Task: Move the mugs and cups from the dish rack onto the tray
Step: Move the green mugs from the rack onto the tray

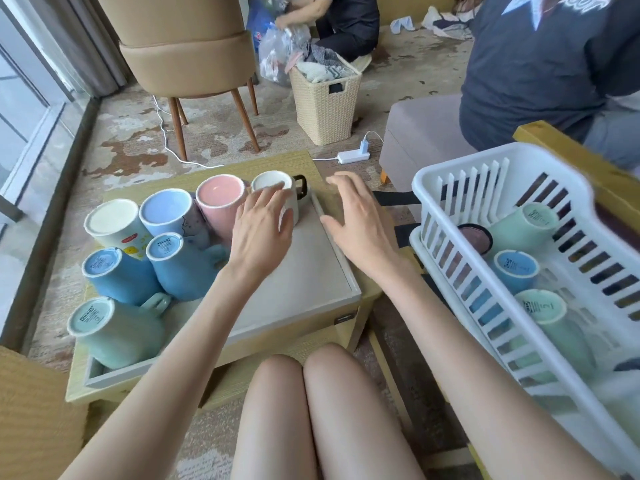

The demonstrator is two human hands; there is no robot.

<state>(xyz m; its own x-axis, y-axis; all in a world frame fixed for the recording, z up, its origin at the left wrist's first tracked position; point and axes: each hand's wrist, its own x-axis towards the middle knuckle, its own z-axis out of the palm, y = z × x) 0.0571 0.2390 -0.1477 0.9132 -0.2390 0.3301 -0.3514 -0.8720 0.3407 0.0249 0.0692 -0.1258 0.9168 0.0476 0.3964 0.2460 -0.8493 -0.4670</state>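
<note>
Reaching over tray [311,278], left hand [261,233] fingers spread touching white mug [277,188], right hand [356,216] open, empty

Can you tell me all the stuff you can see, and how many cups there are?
Tray: one, grey, on low table.
Cups on tray: seven, upside down; cream, pale blue, pink, white, two blue, one mint.
Rack: one, white, right.
Cups in rack: at least three; two mint, one blue.
Chair: one, tan.
Basket: one, wicker.
Left hand: on white cup.
Right hand: open, empty.
</note>
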